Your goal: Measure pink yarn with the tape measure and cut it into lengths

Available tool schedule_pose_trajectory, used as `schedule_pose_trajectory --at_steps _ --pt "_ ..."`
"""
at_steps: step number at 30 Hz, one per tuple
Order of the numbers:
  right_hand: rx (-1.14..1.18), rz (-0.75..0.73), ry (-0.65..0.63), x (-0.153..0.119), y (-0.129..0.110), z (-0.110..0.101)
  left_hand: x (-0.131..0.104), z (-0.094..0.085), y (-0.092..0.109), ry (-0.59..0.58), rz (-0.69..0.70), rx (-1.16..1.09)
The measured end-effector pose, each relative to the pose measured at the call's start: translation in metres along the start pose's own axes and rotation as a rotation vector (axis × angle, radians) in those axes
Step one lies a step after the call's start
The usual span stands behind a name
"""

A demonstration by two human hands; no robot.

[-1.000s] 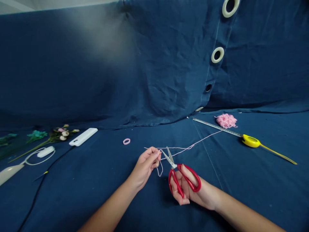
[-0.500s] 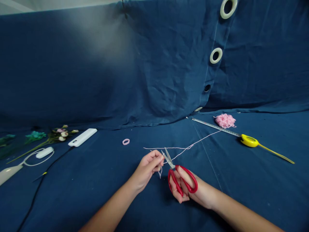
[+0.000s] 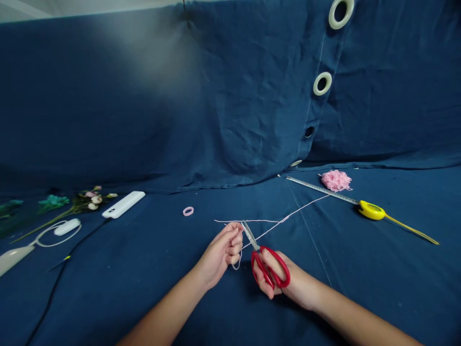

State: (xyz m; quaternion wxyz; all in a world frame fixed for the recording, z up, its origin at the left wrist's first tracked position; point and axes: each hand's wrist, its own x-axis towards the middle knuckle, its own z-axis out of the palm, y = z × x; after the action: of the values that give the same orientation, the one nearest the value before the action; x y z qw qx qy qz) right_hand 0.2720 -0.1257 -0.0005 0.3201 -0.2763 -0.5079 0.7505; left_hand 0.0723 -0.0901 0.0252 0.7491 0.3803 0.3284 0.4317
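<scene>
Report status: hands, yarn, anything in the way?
Left hand pinching pink yarn. Right hand gripping red-handled scissors, nearly shut, tips beside left hand. Yarn runs back toward pink bundle. No obstruction seen; tape measure lies off to the right.

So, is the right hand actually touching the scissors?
Touching: the head view shows the right hand gripping the scissors, its thumb through one red handle loop.

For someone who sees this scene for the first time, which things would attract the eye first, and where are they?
Probably the red-handled scissors, held by the right hand below centre, with their tips beside the left hand. Next, perhaps, the yellow tape measure at the right, and the pink yarn bundle just beyond its extended strip.
</scene>
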Motion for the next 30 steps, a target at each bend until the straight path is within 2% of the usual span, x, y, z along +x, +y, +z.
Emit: schedule_pose_trajectory --at_steps 15,22,26,30 --pt "-0.007 -0.005 0.026 0.000 0.011 -0.003 -0.004 0.008 -0.014 0.005 0.083 0.314" --pt "0.009 0.037 0.051 -0.003 0.004 0.000 0.000 0.005 -0.010 0.064 0.119 0.285" --pt "0.019 -0.016 0.016 -0.002 0.008 0.000 0.001 0.004 -0.010 0.058 0.125 0.296" --pt "0.013 -0.100 -0.014 -0.002 0.011 0.000 -0.002 0.006 -0.013 -0.009 0.133 0.416"
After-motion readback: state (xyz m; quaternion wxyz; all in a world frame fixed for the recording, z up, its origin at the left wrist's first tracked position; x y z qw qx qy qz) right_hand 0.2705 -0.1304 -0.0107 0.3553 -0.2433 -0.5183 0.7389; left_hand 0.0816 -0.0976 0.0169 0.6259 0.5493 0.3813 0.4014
